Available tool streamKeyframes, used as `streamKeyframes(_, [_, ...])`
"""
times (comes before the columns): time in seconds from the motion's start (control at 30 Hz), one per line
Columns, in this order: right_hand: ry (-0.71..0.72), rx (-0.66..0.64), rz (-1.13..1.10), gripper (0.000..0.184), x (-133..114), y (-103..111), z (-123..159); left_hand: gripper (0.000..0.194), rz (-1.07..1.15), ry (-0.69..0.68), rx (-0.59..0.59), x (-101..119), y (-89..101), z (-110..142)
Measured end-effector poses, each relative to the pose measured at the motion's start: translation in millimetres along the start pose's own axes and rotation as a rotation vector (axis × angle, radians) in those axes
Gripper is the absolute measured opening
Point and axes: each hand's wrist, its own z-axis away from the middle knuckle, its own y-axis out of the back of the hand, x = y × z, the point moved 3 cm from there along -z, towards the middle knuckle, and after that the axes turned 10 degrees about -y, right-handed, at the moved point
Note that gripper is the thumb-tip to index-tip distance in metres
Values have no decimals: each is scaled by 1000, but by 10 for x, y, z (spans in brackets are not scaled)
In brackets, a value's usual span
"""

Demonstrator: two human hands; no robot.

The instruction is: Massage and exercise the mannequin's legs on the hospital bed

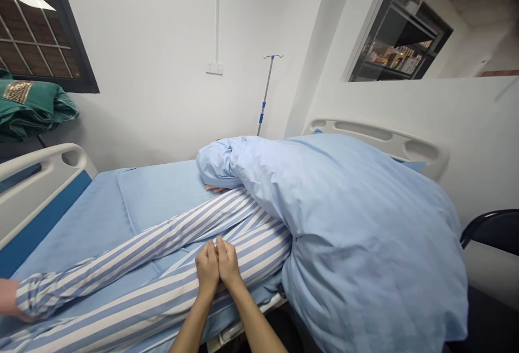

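"Blue and white stripes run along the trousers (259,255) of a figure lying on a bed (158,191), one bare ankle (8,296) showing past the far cuff."

"And the person at the bedside?"

"Left hand (207,267) and right hand (227,261) meet side by side, both curled into fists, over the near thigh (whether they press on the cloth, or enclose anything, I cannot tell)."

"What covers the rest of the figure?"

"A pale blue quilt (365,218), bunched over the hips and upper body, spilling down the near side of the bed. Some fingers (214,188) of the lying figure peek out beneath its far edge."

"And around them?"

"Footboard (36,196) at left, headboard (399,145) at right. A drip stand (266,93) rises beyond the bed by a white wall, and a black chair (497,228) stands at far right."
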Motion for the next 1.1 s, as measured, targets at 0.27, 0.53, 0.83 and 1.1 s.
streamKeyframes(0.27, [112, -60, 270, 39, -312, 115, -23, 41, -108, -167, -117, 3, -22, 46])
streamKeyframes(0.53, [140, -48, 270, 38, -200, 264, -72, 40, -370, -270, -155, -101, -125, 142])
streamKeyframes(0.83, [52, 26, 15, 39, -49, 330, -128, 41, 30, -196, -289, 278, -215, 37])
streamKeyframes(1.1, [-39, 68, -94, 42, 24, 418, -172, 39, -24, -127, -200, 209, -349, 66])
